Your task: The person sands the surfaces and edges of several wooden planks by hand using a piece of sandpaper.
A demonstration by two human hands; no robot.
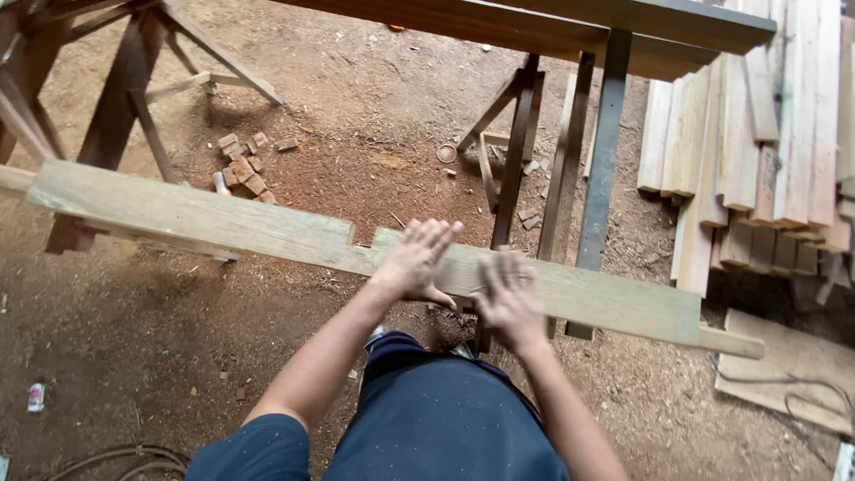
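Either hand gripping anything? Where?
Nothing gripped. Left hand and right hand lie open, palms down, on the notched plank, near its middle.

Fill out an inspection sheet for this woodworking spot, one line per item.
Surface: dirt floor strewn with sawdust.
Job's things: long notched plank lying across wooden trestles.
Clutter: small wood offcuts on the ground.
Grippers: left hand flat and open on the plank; right hand blurred, open over it.
Cables: cord at lower right.
Surroundings: stacked boards at right, metal-legged bench behind.
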